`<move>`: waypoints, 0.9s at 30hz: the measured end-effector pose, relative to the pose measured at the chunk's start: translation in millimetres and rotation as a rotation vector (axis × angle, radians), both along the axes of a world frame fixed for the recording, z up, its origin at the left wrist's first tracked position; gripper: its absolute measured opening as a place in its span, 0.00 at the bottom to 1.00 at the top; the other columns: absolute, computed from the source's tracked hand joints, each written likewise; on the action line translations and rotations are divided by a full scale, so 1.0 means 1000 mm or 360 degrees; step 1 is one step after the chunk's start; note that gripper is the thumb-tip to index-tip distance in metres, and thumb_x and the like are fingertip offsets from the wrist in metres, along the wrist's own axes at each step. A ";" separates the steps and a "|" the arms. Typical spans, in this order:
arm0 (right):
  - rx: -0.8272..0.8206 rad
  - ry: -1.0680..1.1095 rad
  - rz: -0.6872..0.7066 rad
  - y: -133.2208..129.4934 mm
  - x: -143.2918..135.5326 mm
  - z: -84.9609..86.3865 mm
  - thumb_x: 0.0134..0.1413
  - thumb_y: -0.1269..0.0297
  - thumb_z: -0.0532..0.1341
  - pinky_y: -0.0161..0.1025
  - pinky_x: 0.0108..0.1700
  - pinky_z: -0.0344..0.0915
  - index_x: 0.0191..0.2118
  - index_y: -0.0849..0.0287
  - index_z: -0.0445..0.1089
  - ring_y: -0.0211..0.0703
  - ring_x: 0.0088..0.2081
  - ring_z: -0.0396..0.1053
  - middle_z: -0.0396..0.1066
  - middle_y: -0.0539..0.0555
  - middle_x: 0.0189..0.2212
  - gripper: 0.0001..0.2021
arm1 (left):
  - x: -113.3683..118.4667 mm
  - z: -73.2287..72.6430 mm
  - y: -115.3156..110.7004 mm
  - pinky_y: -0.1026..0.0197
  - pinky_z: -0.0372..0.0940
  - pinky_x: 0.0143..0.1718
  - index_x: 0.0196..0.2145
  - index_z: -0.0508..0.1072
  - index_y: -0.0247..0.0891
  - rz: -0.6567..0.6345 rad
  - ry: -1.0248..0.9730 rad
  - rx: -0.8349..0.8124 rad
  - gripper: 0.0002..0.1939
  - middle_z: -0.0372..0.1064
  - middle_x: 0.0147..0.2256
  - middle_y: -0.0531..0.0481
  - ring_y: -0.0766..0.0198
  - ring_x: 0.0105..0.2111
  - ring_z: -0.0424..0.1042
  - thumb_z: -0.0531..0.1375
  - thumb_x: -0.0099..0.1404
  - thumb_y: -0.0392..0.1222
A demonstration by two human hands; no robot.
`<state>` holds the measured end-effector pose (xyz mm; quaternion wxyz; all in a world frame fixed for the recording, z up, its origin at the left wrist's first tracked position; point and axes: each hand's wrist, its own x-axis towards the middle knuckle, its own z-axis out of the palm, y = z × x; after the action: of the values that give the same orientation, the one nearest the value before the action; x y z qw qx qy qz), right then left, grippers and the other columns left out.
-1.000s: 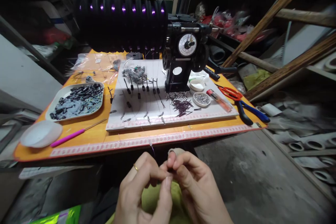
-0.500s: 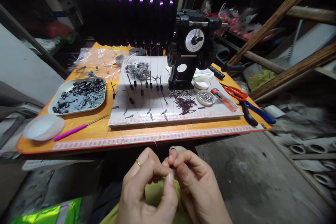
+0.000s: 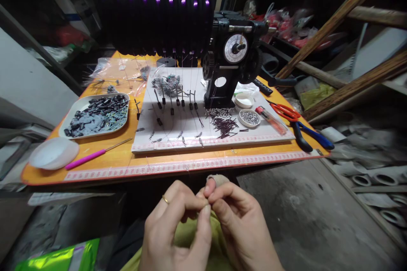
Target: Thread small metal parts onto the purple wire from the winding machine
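Just in front of the table edge, my left hand (image 3: 178, 222) and my right hand (image 3: 240, 216) meet at their fingertips. Thumb and forefinger of the left hand are pressed together; it wears a gold ring. The right fingers are closed in a pinch right beside them, and a beige wrap (image 3: 218, 179) covers one finger there. A thin purple line showed at the fingers a moment ago; now what they pinch is mostly hidden. Beyond the hands, a white board (image 3: 178, 129) carries small metal swivels (image 3: 181, 137), dark tube pieces (image 3: 224, 126) and black weights hanging on lines.
Black spools (image 3: 155, 21) with purple line sit beside a winder with a dial (image 3: 235, 48). A parts tray (image 3: 125, 120), a pink-handled needle tool (image 3: 85, 159) and a translucent dish (image 3: 54, 153) are left. A bead dish (image 3: 249, 118), lighter (image 3: 271, 122) and pliers (image 3: 313, 135) are right.
The purple line seen rising from the fingers has become hard to see. My left hand has shifted slightly left, its fingertips still against the right hand's. The table items stay put.
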<state>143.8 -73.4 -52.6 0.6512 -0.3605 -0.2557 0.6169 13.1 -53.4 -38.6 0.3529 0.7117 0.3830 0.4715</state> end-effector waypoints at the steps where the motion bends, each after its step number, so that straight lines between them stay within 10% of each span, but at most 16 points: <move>1: 0.0028 -0.0045 -0.0006 0.001 0.002 0.002 0.55 0.64 0.72 0.29 0.45 0.73 0.34 0.50 0.81 0.35 0.39 0.78 0.79 0.49 0.35 0.01 | -0.001 -0.001 -0.001 0.69 0.67 0.33 0.37 0.72 0.39 0.0069 0.0063 0.0099 0.10 0.66 0.32 0.54 0.70 0.32 0.70 0.59 0.66 0.25; 10: 0.0122 -0.0810 -0.0148 0.005 0.016 0.013 0.50 0.66 0.74 0.29 0.43 0.72 0.29 0.52 0.82 0.38 0.38 0.75 0.76 0.51 0.34 0.03 | -0.031 -0.005 0.014 0.62 0.64 0.30 0.53 0.76 0.34 -0.0058 0.0745 0.0986 0.19 0.81 0.39 0.47 0.67 0.29 0.73 0.64 0.65 0.27; 18: -0.0017 -0.0667 0.0019 0.006 0.019 0.016 0.48 0.63 0.75 0.32 0.43 0.72 0.28 0.52 0.82 0.40 0.39 0.75 0.76 0.52 0.34 0.03 | -0.024 0.000 0.012 0.65 0.69 0.29 0.49 0.70 0.37 -0.0102 0.0235 0.0287 0.18 0.74 0.32 0.52 0.66 0.30 0.72 0.64 0.62 0.26; 27: 0.0066 -0.0791 -0.0015 0.004 0.010 0.016 0.49 0.63 0.74 0.34 0.42 0.70 0.28 0.53 0.81 0.41 0.38 0.74 0.77 0.52 0.33 0.04 | -0.030 0.001 0.018 0.65 0.72 0.33 0.41 0.73 0.35 -0.0173 0.0386 0.0634 0.15 0.78 0.32 0.48 0.66 0.31 0.74 0.64 0.59 0.21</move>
<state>154.0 -69.0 -36.7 0.5783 -0.4890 -0.4188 0.5010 -17.0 -35.4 -37.7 0.1818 0.8381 0.2832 0.4293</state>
